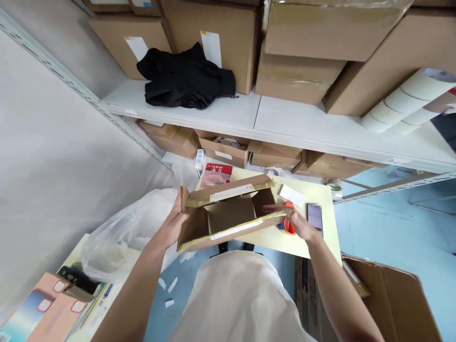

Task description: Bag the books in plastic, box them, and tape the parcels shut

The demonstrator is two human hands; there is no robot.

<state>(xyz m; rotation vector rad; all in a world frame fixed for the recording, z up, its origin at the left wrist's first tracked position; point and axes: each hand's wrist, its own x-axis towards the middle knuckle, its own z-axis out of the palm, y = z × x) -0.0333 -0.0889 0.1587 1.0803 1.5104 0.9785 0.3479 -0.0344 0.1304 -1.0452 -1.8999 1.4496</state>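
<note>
An open cardboard box (233,213) with raised flaps and white label strips is tilted in front of my body, over the near edge of a pale yellow table. Its inside shows bare brown cardboard. My left hand (175,222) is closed on the box's left end, thumb on the near side. At the right end, my right hand (298,222) grips the corner, its straight fingers reaching over the edge into the opening. Just behind that hand, an orange-red roll (289,224) lies on the table (329,209), partly hidden.
A phone (315,218), a white slip (292,194) and a red-and-pink book (215,175) lie on the table. A shelf (228,114) holds boxes, black clothing (188,78) and white rolls (402,102). Plastic bags (114,237) are left; a large open carton (395,294) stands right.
</note>
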